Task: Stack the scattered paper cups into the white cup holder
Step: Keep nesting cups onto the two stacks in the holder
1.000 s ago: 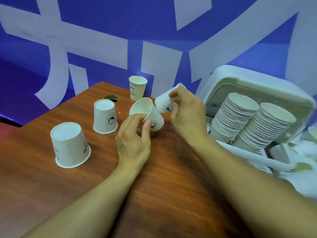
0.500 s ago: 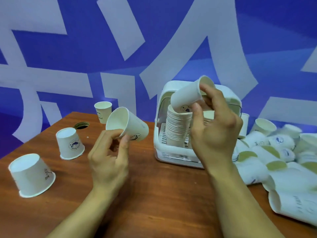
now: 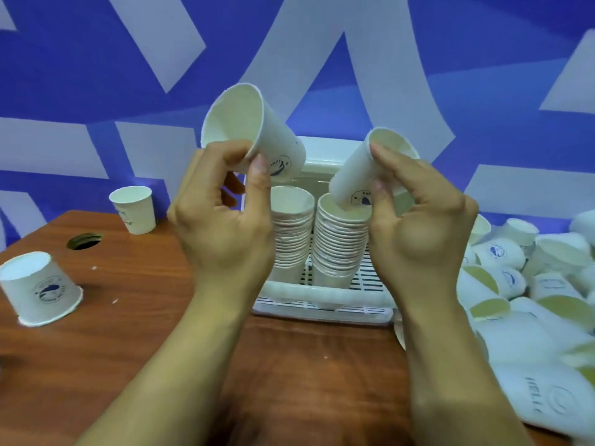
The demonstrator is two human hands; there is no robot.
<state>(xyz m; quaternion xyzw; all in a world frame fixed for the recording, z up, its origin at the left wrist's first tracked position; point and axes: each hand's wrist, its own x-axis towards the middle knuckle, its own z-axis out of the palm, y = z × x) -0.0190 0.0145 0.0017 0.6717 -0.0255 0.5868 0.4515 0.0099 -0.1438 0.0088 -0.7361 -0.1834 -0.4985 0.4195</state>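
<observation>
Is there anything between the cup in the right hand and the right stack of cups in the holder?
Nothing visible does. The right hand holds the paper cup tilted, with its base at the open mouth of the right stack in the white cup holder. The left hand holds another cup aside.

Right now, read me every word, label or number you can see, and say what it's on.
Nothing reads clearly.
Left-hand cup: blue round logo, lettering blurred.
Right-hand cup: same logo, blurred.
Upturned cup on table: logo blurred.
Wrapped cup sleeve: dark print, unreadable.
Wall: large white strokes, cropped.
</observation>
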